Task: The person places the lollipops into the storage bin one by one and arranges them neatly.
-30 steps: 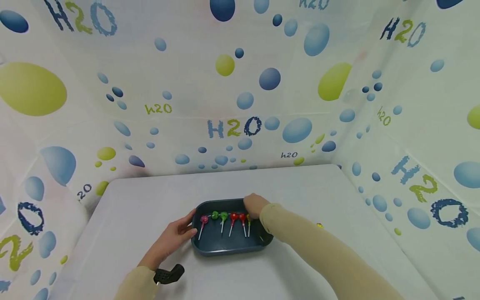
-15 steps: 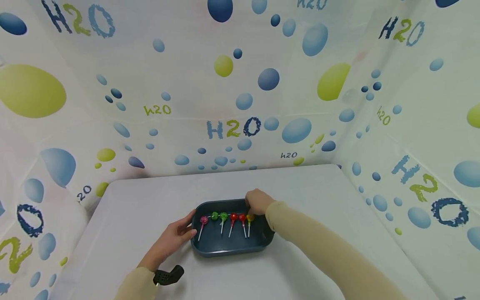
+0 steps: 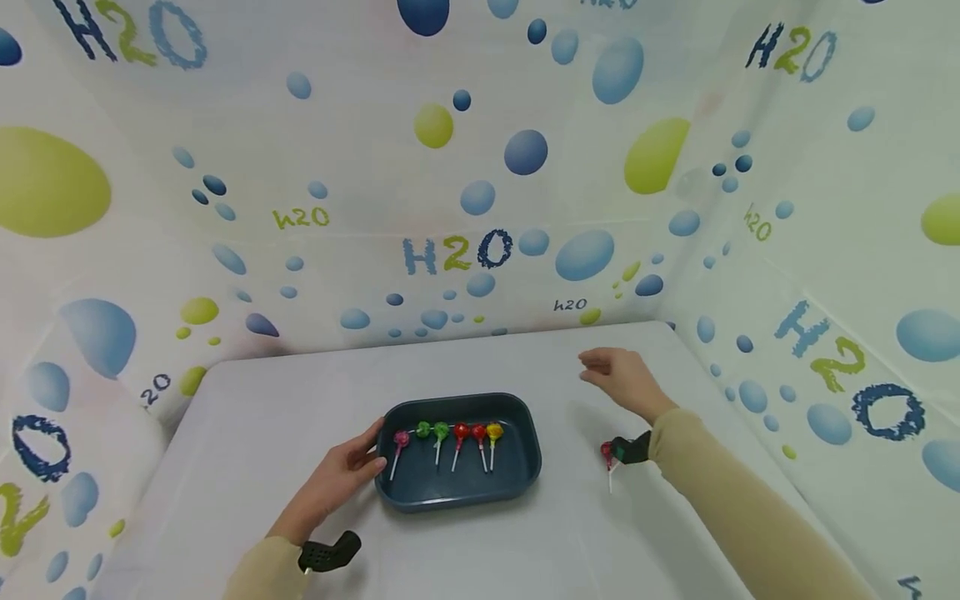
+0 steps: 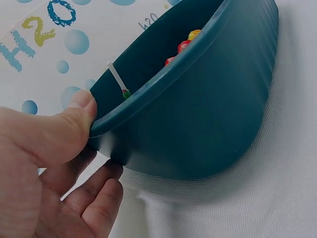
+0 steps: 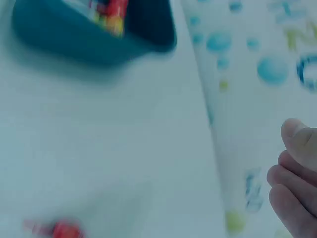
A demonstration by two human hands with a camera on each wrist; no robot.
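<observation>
My left hand (image 3: pixel 347 471) grips the left end of a dark teal tray (image 3: pixel 457 493). In the left wrist view its thumb (image 4: pixel 81 111) lies at the rim and the other fingers are under and outside it. Inside the tray lies a row of lollipops: a pink one (image 3: pixel 401 439) at the left, two green ones (image 3: pixel 440 432), two red ones (image 3: pixel 461 431) and a yellow one (image 3: pixel 494 432) at the right. Off to the tray's right, my right hand (image 3: pixel 622 379) is raised above the table, its fingers loosely bent around nothing.
Another red lollipop (image 3: pixel 607 452) lies on the white table (image 3: pixel 525 550) to the right of the tray, partly covered by the right wrist's black camera (image 3: pixel 632 448). A patterned sheet (image 3: pixel 360 267) hangs behind and along both sides of the table.
My right hand has left the yellow lollipop at the right end of the row and swung right, out of the tray. The left hand keeps its hold on the rim.
</observation>
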